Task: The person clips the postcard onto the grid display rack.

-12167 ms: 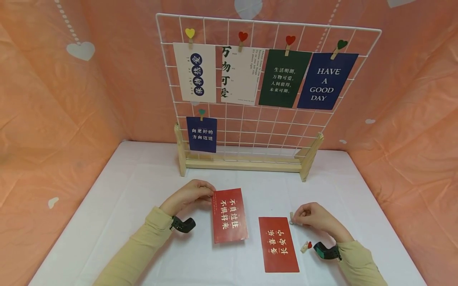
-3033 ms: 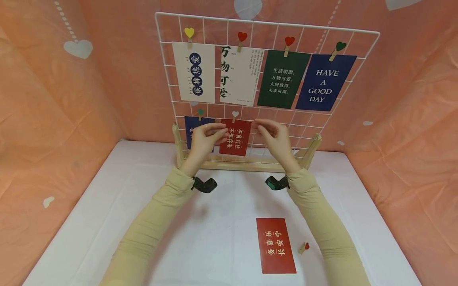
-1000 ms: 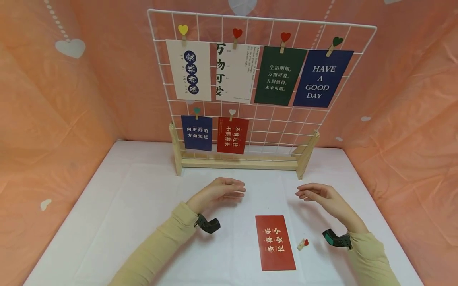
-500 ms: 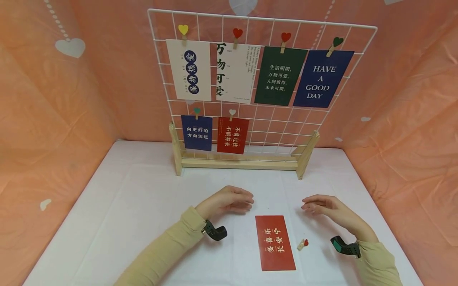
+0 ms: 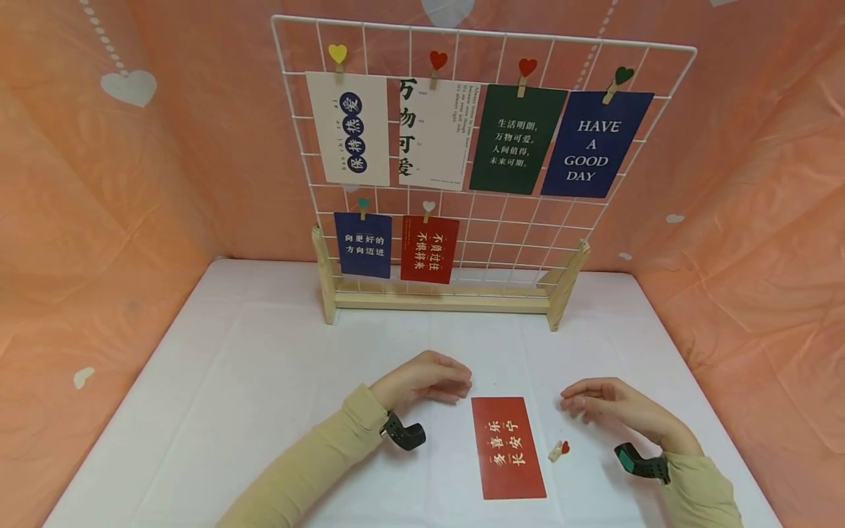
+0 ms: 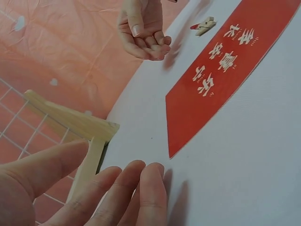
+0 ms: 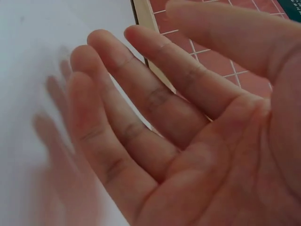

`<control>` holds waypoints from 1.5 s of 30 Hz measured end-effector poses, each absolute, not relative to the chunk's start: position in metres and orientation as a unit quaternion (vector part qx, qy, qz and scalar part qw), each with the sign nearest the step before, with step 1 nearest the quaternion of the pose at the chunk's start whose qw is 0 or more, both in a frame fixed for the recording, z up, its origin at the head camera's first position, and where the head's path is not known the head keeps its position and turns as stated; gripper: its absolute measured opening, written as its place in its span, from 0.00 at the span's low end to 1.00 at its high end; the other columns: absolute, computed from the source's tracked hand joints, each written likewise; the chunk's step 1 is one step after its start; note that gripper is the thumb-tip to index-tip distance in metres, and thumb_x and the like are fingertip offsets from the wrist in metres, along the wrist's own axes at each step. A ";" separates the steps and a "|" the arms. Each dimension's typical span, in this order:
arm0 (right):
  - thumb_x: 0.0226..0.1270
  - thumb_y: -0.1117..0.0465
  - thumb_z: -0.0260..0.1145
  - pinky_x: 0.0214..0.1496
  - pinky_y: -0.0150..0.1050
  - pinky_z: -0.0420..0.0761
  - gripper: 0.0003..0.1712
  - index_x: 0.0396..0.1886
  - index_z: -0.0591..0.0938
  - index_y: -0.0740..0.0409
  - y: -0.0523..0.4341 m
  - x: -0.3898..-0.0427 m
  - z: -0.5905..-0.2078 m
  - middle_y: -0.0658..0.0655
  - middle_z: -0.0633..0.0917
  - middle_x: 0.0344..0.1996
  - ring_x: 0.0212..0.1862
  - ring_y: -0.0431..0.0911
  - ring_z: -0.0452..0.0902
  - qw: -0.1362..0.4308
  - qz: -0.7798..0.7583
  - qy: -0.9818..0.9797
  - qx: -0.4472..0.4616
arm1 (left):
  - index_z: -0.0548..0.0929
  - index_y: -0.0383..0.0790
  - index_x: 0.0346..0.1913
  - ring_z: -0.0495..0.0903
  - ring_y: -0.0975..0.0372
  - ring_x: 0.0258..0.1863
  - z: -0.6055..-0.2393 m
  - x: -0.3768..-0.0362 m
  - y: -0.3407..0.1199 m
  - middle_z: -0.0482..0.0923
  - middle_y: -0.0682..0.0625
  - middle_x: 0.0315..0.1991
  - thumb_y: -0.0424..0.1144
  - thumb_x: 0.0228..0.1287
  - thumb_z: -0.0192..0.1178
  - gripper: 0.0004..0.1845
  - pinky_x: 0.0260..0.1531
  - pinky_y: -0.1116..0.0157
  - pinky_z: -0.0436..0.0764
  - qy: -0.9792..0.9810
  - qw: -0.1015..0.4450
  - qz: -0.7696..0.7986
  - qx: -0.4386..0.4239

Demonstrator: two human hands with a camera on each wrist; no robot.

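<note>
A red card with pale lettering lies flat on the white table, in the head view between the two hands. My left hand is at the card's upper left corner, its fingers loosely bent around nothing. On the card's other side is my right hand, relaxed and holding nothing; the right wrist view shows its bare palm. Just right of the card lies a small wooden clothespin with a red heart. In the left wrist view the card reaches close to the left fingertips.
Behind the hands stands a white wire grid on a wooden base. Several cards hang there from heart clothespins, among them a blue card and a red card in the lower row. Orange cloth surrounds the table.
A second red card, earlier in the left hand, now hangs on the grid under a white heart clothespin. Both hands have come back from the grid, down toward the card on the table.
</note>
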State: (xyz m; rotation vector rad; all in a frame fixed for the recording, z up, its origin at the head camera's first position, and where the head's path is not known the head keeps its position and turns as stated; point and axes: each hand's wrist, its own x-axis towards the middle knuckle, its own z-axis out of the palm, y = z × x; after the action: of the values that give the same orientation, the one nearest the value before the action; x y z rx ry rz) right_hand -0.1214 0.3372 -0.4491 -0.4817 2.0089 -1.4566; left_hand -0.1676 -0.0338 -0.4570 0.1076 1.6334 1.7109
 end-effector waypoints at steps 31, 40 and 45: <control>0.69 0.68 0.59 0.48 0.30 0.79 0.18 0.56 0.74 0.75 0.334 -0.115 -0.458 0.69 0.81 0.47 0.48 0.42 0.79 0.353 -0.547 0.730 -0.211 | 0.85 0.28 0.36 0.81 0.62 0.22 -0.461 -0.167 -0.020 0.83 0.42 0.26 0.27 0.57 0.66 0.05 0.30 0.64 0.85 0.712 0.351 0.608 0.034; 0.70 0.69 0.58 0.47 0.30 0.79 0.18 0.55 0.74 0.77 0.331 -0.114 -0.461 0.69 0.81 0.46 0.46 0.40 0.79 0.350 -0.556 0.721 -0.219 | 0.86 0.29 0.28 0.77 0.64 0.15 -0.464 -0.164 -0.013 0.81 0.44 0.19 0.24 0.50 0.70 0.03 0.20 0.70 0.82 0.760 0.321 0.562 0.062; 0.70 0.69 0.58 0.44 0.30 0.80 0.18 0.56 0.74 0.76 0.331 -0.112 -0.463 0.68 0.81 0.46 0.45 0.40 0.79 0.347 -0.557 0.723 -0.216 | 0.86 0.29 0.27 0.77 0.64 0.14 -0.464 -0.161 -0.010 0.81 0.44 0.18 0.24 0.49 0.71 0.03 0.18 0.70 0.81 0.771 0.311 0.552 0.059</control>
State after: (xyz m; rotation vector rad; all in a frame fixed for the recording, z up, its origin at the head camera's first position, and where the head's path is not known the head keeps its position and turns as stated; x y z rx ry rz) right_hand -0.1124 0.3308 -0.4630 -0.5612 1.8742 -1.4458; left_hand -0.1606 -0.0099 -0.4639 0.1547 2.0360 1.4565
